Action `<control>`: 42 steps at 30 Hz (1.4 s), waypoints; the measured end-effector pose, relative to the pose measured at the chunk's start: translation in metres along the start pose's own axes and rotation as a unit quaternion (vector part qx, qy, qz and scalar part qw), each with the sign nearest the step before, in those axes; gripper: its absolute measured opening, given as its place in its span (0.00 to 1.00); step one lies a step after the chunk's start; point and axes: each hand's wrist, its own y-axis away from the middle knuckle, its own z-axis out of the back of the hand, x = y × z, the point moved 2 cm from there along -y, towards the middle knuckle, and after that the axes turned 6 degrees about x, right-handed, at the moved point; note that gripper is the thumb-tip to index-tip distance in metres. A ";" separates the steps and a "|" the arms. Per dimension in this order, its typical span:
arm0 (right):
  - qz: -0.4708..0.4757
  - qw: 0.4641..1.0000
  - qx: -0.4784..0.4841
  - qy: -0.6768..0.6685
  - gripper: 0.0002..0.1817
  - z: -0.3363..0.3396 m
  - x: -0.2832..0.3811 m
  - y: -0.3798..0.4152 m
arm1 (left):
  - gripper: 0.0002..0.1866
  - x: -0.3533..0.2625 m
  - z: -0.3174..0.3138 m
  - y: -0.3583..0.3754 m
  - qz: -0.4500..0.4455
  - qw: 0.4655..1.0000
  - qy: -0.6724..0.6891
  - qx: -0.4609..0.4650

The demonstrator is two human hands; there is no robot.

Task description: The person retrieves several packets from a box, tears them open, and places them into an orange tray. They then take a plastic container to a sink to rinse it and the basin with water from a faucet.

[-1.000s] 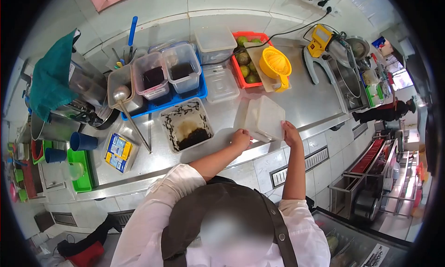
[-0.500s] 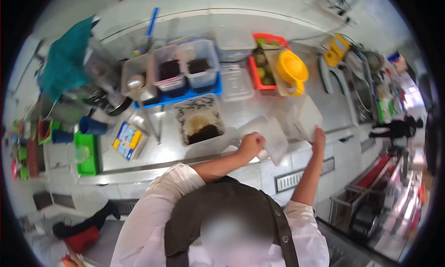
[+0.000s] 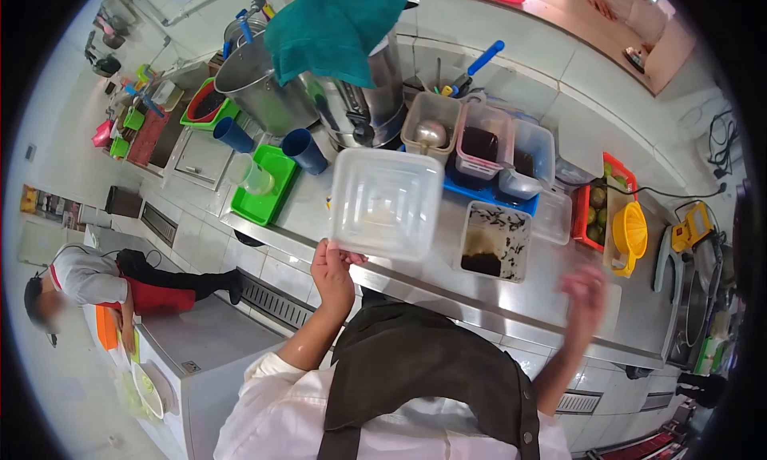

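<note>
My left hand (image 3: 334, 274) pinches the near left corner of a square translucent plastic container (image 3: 386, 203), raised over the counter's front part. Its rim faces up toward me. Over the counter on the right, my right hand (image 3: 585, 296) is blurred by motion, its fingers apart and nothing visible in them. Between the hands stands an open white tub (image 3: 515, 256) with dark residue on its walls and a dark mass in the bottom. A clear plastic lid (image 3: 551, 218) lies just behind it.
Containers of dark liquid (image 3: 483, 144) and one with a ladle (image 3: 430, 132) stand in a blue tray (image 3: 511, 203). Left are blue cups (image 3: 304, 151), a green tray (image 3: 272, 192) and a cloth-covered metal urn (image 3: 363, 100). A yellow juicer (image 3: 629, 232) stands beside a red fruit crate (image 3: 589, 234). A co-worker (image 3: 96, 280) is at far left.
My view has turned left. My left hand has carried the plastic container leftward, past the residue-streaked tub. My right hand has come away from the white, boxlike thing it was touching.
</note>
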 end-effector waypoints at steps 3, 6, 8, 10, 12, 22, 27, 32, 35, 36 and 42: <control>-0.072 0.953 0.273 -0.110 0.25 -0.151 -0.018 -0.025 | 0.12 0.039 0.039 0.002 0.052 0.992 0.005 -0.114; -0.015 0.964 0.239 0.114 0.33 -0.281 -0.114 -0.043 | 0.12 0.092 0.071 -0.001 0.112 0.984 -0.002 -0.137; 0.102 0.948 0.208 0.217 0.33 -0.316 -0.148 -0.049 | 0.13 0.122 0.089 0.000 0.160 0.980 -0.001 -0.116; 0.130 0.881 0.258 0.374 0.32 -0.334 -0.143 -0.053 | 0.14 0.115 0.093 -0.007 0.207 0.974 0.001 -0.096; 0.118 0.877 0.272 0.379 0.31 -0.343 -0.140 -0.060 | 0.15 0.106 0.106 -0.008 0.356 0.928 -0.110 -0.010; 0.074 0.843 0.296 0.443 0.28 -0.356 -0.132 -0.050 | 0.27 0.095 0.126 -0.098 -0.093 0.877 -0.471 0.000; 0.077 0.832 0.282 0.471 0.28 -0.358 -0.136 -0.049 | 0.26 0.086 0.117 -0.114 -0.011 0.893 -0.449 0.037; 0.114 0.848 0.276 0.438 0.28 -0.357 -0.145 -0.052 | 0.25 0.096 0.121 -0.118 -0.009 0.885 -0.462 0.049; 0.103 0.876 0.291 0.370 0.30 -0.351 -0.147 -0.057 | 0.26 0.101 0.129 -0.119 -0.003 0.898 -0.433 0.078; 0.081 0.898 0.309 0.303 0.32 -0.350 -0.149 -0.059 | 0.27 0.104 0.130 -0.120 -0.012 0.908 -0.408 0.089; -0.114 0.967 0.208 0.092 0.22 -0.346 -0.239 -0.044 | 0.24 0.184 0.188 -0.087 0.169 0.813 -0.540 0.140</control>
